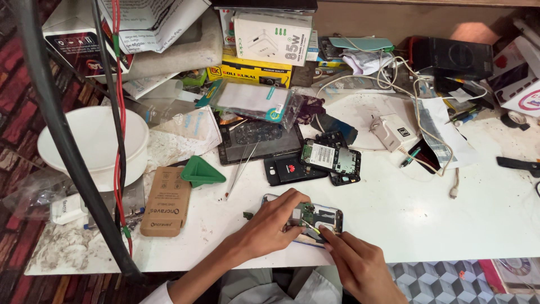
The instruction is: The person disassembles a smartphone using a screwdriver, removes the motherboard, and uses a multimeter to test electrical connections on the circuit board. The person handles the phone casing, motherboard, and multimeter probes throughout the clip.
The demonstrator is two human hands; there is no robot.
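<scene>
Our left hand [275, 217] pins the opened phone [315, 217] down; our right hand [351, 262] pinches a thin tool [311, 228] into its exposed board. Back cover [292, 169] lies beyond, already off.

You face a worn white worktable [427, 214], brown wooden ledge [394, 17] behind it, red brick-patterned floor [17, 107] left, grey cube-patterned floor [439, 278] below, even light.

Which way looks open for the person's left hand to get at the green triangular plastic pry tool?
Probably yes: the left hand rests on the opened phone, and only bare white tabletop lies between it and the green pry tool.
</scene>
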